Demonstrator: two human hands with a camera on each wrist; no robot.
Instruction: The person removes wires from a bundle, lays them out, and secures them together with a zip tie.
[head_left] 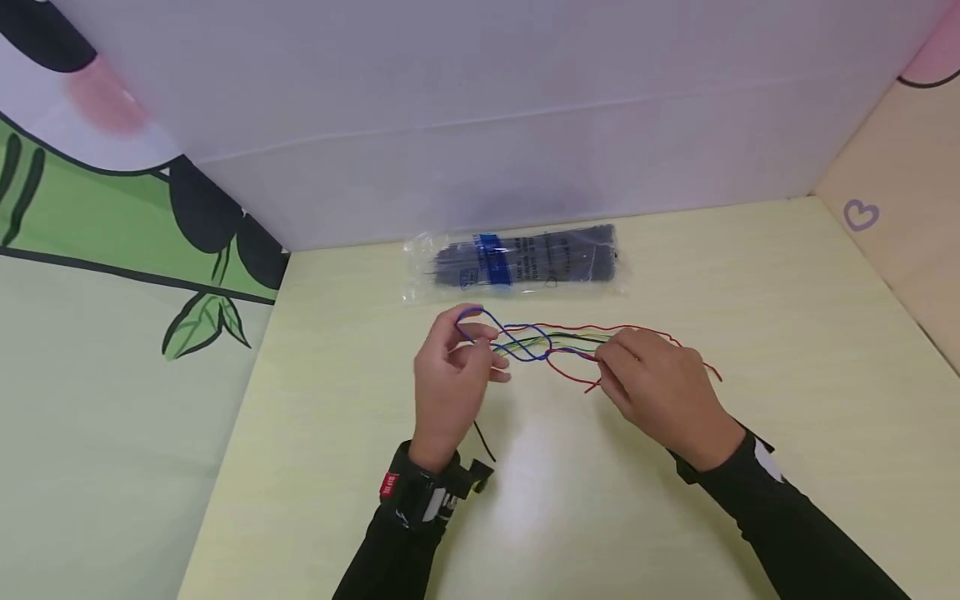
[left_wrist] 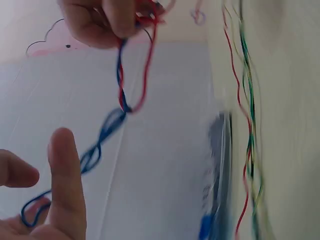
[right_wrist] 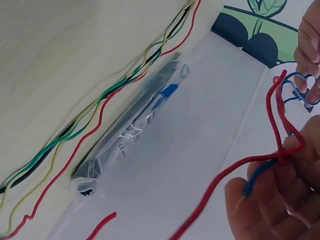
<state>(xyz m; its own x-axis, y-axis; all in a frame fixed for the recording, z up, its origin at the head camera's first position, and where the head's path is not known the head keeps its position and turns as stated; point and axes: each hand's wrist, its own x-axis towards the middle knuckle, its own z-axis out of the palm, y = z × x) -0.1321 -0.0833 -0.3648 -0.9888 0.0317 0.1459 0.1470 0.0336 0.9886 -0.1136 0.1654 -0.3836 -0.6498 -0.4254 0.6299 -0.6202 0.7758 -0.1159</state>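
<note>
A blue wire [left_wrist: 111, 125] runs between the two hands, held above the table. My left hand [head_left: 452, 371] has a loop of it hooked over a bent finger, with the thumb standing apart in the left wrist view. My right hand [head_left: 663, 390] pinches the other part of the blue wire together with a red wire [right_wrist: 215, 181]. The red wire passes through the blue loops and bends back toward the right fingers. One blue tip [right_wrist: 257, 179] sticks out past those fingers. Behind the hands, a loose bundle of red, green, yellow and black wires [right_wrist: 102, 100] lies on the table.
A clear plastic bag of dark, thin strips [head_left: 577, 257] with a blue label lies near the back of the table [head_left: 337, 333]. A white panel [head_left: 510, 167] rises behind it. Printed panels stand left and right. A black wire end [head_left: 484, 442] shows beside the left wrist.
</note>
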